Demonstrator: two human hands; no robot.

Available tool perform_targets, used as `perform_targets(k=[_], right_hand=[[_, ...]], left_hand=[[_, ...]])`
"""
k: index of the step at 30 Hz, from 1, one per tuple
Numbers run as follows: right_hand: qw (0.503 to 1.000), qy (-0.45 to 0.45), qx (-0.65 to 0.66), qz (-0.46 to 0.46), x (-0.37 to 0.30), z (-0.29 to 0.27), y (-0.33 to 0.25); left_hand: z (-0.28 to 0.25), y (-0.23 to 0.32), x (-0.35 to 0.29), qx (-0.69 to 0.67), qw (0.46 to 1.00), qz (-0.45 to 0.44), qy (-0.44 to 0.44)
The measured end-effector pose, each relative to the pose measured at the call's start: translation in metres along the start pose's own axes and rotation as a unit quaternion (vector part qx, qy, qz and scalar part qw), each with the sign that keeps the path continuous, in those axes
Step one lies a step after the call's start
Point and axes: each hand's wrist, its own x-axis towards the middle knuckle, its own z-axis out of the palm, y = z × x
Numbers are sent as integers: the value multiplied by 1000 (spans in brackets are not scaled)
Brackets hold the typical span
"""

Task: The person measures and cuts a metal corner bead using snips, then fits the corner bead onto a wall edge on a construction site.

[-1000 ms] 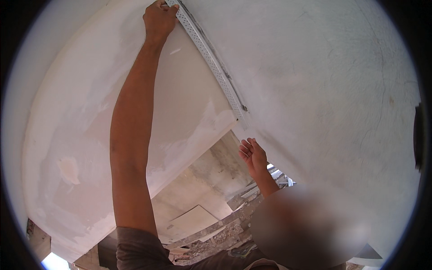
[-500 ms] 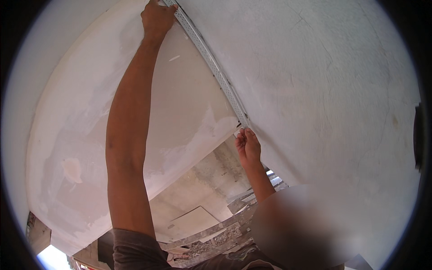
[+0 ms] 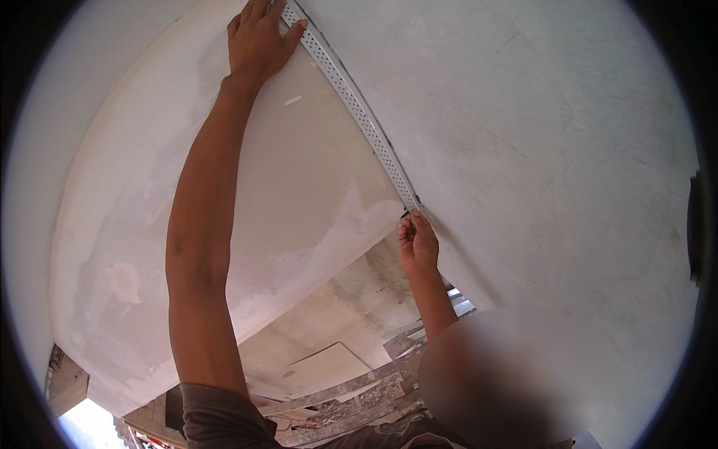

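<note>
A light grey perforated corner bead [image 3: 357, 108] runs diagonally along the edge between a pale, patched panel and a whitish wall. My left hand [image 3: 258, 45] is at its upper part, with fingers stretched out and spread and the thumb against the strip. The fingertips are cut off by the upper edge of the picture. At the lower end of the bead, my right hand [image 3: 421, 243] pinches it between thumb and fingers. A small dark gap shows beside the bead near this hand.
The smooth panel [image 3: 299, 172] with pale filler patches spreads to the left. A large whitish wall [image 3: 553, 150] with fine cracks stands on the right. Below lie a concrete surface, a flat board [image 3: 329, 364] and rubble [image 3: 366, 396]. A blurred patch covers the lower right.
My left hand has come slightly down and its fingers have spread out. The bead has turned so that its perforated face shows more broadly. My right hand still pinches the lower end.
</note>
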Motion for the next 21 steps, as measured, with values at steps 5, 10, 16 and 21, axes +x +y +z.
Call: perform_targets(k=[5, 10, 16, 21], right_hand=[[999, -13, -35, -7, -5, -6, -3], [996, 23, -87, -16, -6, -3, -8], [978, 23, -195, -67, -19, -13, -5], [973, -22, -206, -102, -28, -18, 0]], left_hand=[[1, -2, -5, 15, 1000, 9, 5], [2, 5, -4, 44, 999, 1, -7], [-5, 17, -2, 52, 998, -17, -18], [-1, 14, -7, 7, 1000, 12, 1]])
